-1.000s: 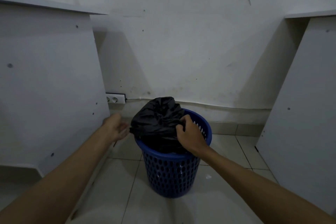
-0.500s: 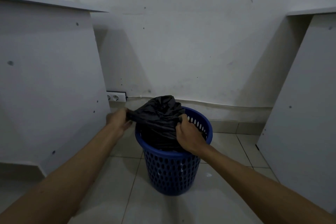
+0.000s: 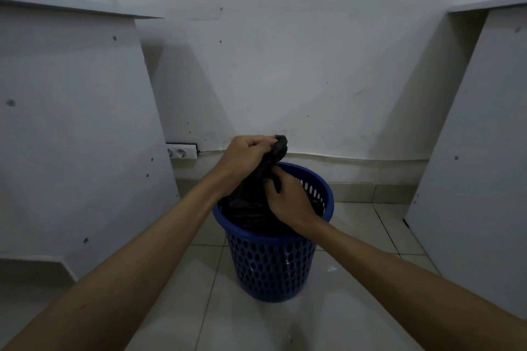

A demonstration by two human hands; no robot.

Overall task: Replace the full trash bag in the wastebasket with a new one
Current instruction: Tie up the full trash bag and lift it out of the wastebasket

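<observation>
Both hands are bunched on the gathered neck of the black trash bag (image 3: pixel 251 208), which sits inside the blue perforated wastebasket (image 3: pixel 273 262) on the tiled floor (image 3: pixel 356 236). The left hand (image 3: pixel 245 159) has its grip clamped round the top; the right hand (image 3: pixel 288 199) pinches just below. White panels (image 3: pixel 71 137) flank the basket, with a wall socket (image 3: pixel 181 151) behind.

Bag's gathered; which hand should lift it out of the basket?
Probably the left hand: it grips the bunched neck of the black bag at the very top. The right hand holds lower, near the blue basket rim, and could steady it.
</observation>
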